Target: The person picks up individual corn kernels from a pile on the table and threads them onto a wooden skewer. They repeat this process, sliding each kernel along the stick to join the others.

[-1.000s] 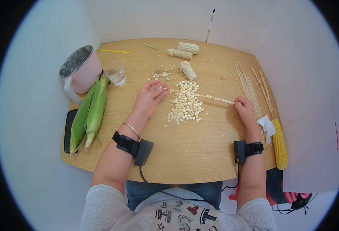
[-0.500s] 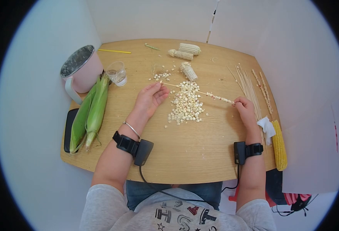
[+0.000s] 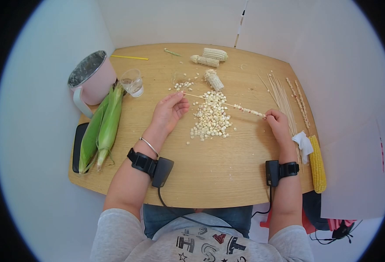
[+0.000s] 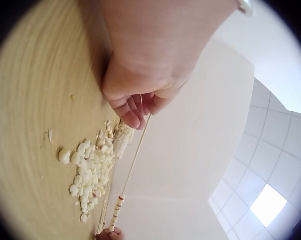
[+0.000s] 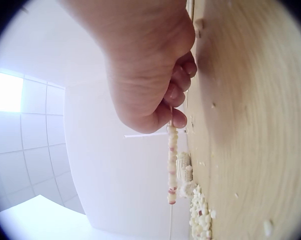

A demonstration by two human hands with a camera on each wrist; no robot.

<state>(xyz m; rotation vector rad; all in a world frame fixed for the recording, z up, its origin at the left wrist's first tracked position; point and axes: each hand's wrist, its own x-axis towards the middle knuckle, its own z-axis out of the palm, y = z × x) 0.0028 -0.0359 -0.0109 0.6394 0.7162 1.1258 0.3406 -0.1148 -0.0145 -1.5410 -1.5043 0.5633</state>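
Note:
A thin wooden skewer [image 3: 205, 98] slants between the two hands above a heap of pale corn kernels [image 3: 212, 120]. My right hand [image 3: 279, 126] grips one end, fingers curled. Beside those fingers a row of threaded kernels [image 5: 172, 165], some with reddish tips, fills part of the stick. At the other, bare end, my left hand [image 3: 169, 114] pinches the tip between thumb and forefinger, its other fingers loosely bent. The left wrist view shows the bare stick [image 4: 135, 157] running up to those fingertips, which hide its end.
Behind the heap lie a partly stripped cob [image 3: 214, 81] and two more pale cobs. Husked ears [image 3: 109, 126], a pink pot [image 3: 94, 78] and a clear cup [image 3: 132, 83] stand left. Loose skewers [image 3: 282, 100], two filled skewers [image 3: 299, 105], a tissue [image 3: 303, 143] and a yellow cob [image 3: 317, 166] lie right.
My left hand has shifted slightly, its thumb and forefinger moving up to the skewer's bare tip, and its other fingers have drawn in. The right hand holds still; the threaded kernels look unchanged.

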